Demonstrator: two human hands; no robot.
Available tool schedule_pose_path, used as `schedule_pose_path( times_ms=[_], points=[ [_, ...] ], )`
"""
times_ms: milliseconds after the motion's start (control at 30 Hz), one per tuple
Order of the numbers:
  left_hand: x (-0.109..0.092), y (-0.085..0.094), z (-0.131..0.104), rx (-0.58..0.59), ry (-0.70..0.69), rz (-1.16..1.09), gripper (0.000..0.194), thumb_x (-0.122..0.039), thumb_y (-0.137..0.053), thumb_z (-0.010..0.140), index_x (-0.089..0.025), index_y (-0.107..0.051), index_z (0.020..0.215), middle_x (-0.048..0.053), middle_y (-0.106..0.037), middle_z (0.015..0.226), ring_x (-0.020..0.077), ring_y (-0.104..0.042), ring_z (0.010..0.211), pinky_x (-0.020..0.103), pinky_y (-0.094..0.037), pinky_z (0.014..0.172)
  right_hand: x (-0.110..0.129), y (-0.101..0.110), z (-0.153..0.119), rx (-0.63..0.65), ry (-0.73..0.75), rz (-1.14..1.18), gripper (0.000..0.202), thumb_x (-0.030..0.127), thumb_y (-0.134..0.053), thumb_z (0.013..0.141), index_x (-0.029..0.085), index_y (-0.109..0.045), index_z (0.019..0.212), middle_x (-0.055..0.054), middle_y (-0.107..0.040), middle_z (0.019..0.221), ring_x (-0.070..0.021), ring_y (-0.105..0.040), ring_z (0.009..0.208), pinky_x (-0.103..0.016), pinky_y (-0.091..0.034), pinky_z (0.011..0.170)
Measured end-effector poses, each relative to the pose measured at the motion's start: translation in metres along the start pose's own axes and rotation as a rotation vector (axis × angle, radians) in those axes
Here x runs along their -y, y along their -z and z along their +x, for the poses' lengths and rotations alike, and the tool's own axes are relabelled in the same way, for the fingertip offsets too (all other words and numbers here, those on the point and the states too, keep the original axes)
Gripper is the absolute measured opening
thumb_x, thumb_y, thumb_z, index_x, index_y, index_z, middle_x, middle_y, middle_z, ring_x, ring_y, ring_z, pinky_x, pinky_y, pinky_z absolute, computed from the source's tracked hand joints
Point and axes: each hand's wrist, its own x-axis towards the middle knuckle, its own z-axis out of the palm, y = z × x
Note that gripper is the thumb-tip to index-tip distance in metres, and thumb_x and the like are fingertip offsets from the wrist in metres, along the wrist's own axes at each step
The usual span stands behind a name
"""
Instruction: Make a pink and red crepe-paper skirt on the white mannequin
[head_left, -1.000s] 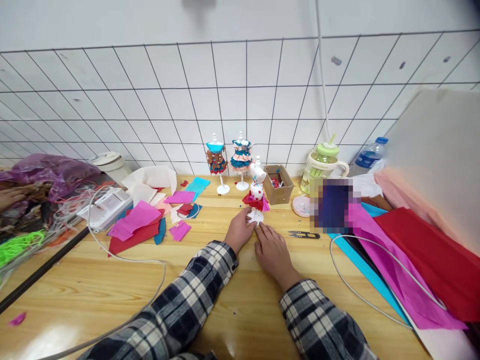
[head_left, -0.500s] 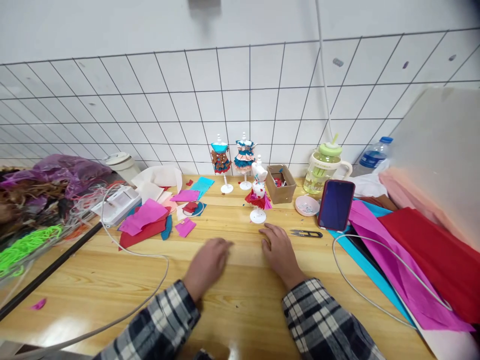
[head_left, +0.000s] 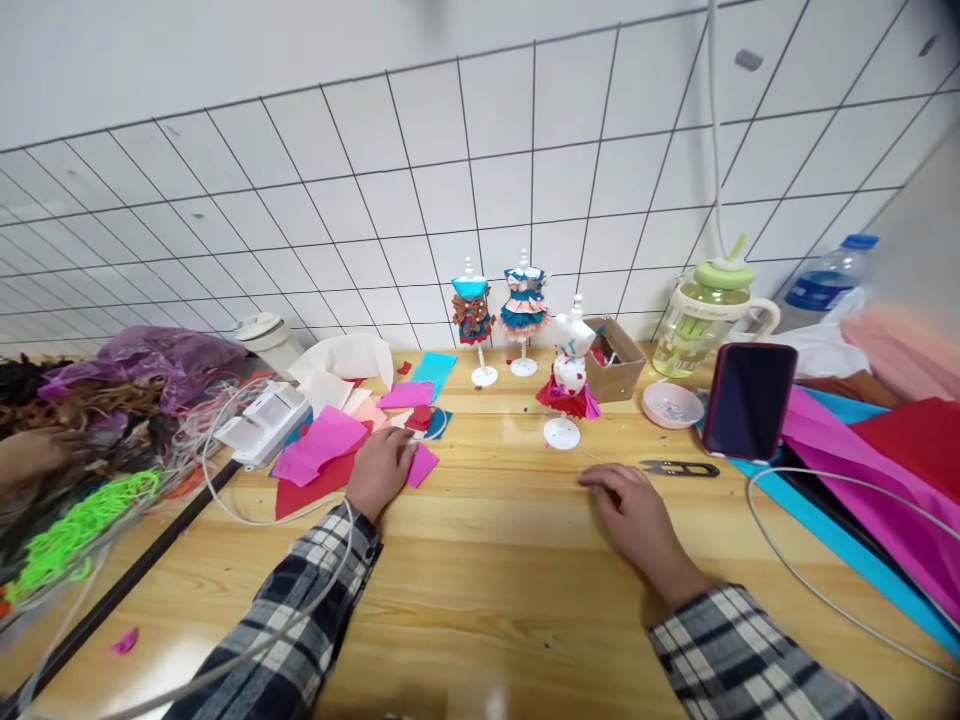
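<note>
My left hand (head_left: 380, 470) reaches down onto a pile of crepe-paper-like scraps, its fingers bent but apart, over the edge of a red sheet (head_left: 296, 494) and beside a small magenta piece (head_left: 423, 466). A dark red scrap (head_left: 420, 417) lies just beyond its fingertips. On the bare wood rests my right hand (head_left: 630, 515), empty, with loosely stretched fingers. Nearest to it are black thread snips (head_left: 681, 468) and a small white dress-form stand (head_left: 570, 378) wearing a red and magenta skirt. Two more dressed forms, one in turquoise and brown (head_left: 472, 310), one in ruffles (head_left: 525, 303), stand behind.
A cardboard box (head_left: 619, 372), pink dish (head_left: 673, 404), upright phone (head_left: 750, 402) and green-lidded jug (head_left: 709, 315) line the right back. Coloured sheets (head_left: 862, 450) lie right. White cables (head_left: 780, 580) cross the table. At far left, another person's hand (head_left: 37, 460) touches brown material.
My left hand has moved left from the middle of the table to the scraps. My right hand stays on the wood. The view has turned left, and another person's hand appears at far left.
</note>
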Motion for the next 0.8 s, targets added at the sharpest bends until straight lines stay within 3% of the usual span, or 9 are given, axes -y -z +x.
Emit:
schedule_pose_path(
  times_ms=[200,433,533,633,800],
  points=[
    [0.000,0.013,-0.014,-0.036,0.084,0.121,0.031,-0.045,-0.046,0.089,-0.024,-0.066,0.098,0.008,-0.063,0.107,0.0294,-0.054,0.104,0.042,-0.039,0.089,0.009,-0.006,0.001,0.047,0.001,-0.005,0.025,0.017,-0.047,0.082,0.024,-0.071,0.088,-0.003,-0.070,0.095,-0.0209,-0.061,0.091,-0.038,-0.045,0.086],
    [0.009,0.011,-0.004,-0.081,0.138,0.134,0.041,-0.036,-0.033,0.095,-0.019,-0.057,0.122,0.012,-0.063,0.115,0.0267,-0.054,0.107,0.038,-0.038,0.095,0.024,-0.005,-0.004,0.221,0.168,0.047,0.025,0.009,-0.048,0.077,0.023,-0.068,0.081,-0.002,-0.069,0.086,-0.0188,-0.059,0.085,-0.034,-0.044,0.081],
    [0.019,0.005,0.002,-0.045,0.202,0.152,0.044,-0.035,-0.036,0.094,-0.014,-0.051,0.129,0.014,-0.061,0.123,0.0256,-0.054,0.109,0.035,-0.040,0.093,0.028,-0.003,-0.003,0.201,0.161,0.055,0.024,0.006,-0.050,0.075,0.023,-0.068,0.081,-0.002,-0.067,0.086,-0.0185,-0.057,0.085,-0.033,-0.042,0.081],
    [0.021,0.004,0.003,-0.013,0.298,0.228,0.048,-0.044,-0.039,0.093,-0.017,-0.049,0.131,0.012,-0.063,0.119,0.0274,-0.056,0.105,0.037,-0.043,0.086,0.032,-0.002,-0.002,0.198,0.168,0.039,0.024,0.006,-0.053,0.075,0.023,-0.068,0.082,-0.002,-0.066,0.087,-0.0194,-0.056,0.087,-0.034,-0.041,0.082],
    [0.012,0.012,0.001,-0.047,0.370,0.268,0.050,-0.056,-0.037,0.091,-0.021,-0.061,0.117,0.012,-0.066,0.105,0.0303,-0.059,0.096,0.044,-0.042,0.082,0.032,0.000,-0.001,0.197,0.159,0.061,0.026,0.004,-0.052,0.076,0.023,-0.068,0.080,-0.001,-0.065,0.086,-0.0180,-0.057,0.087,-0.033,-0.042,0.082]
  ],
)
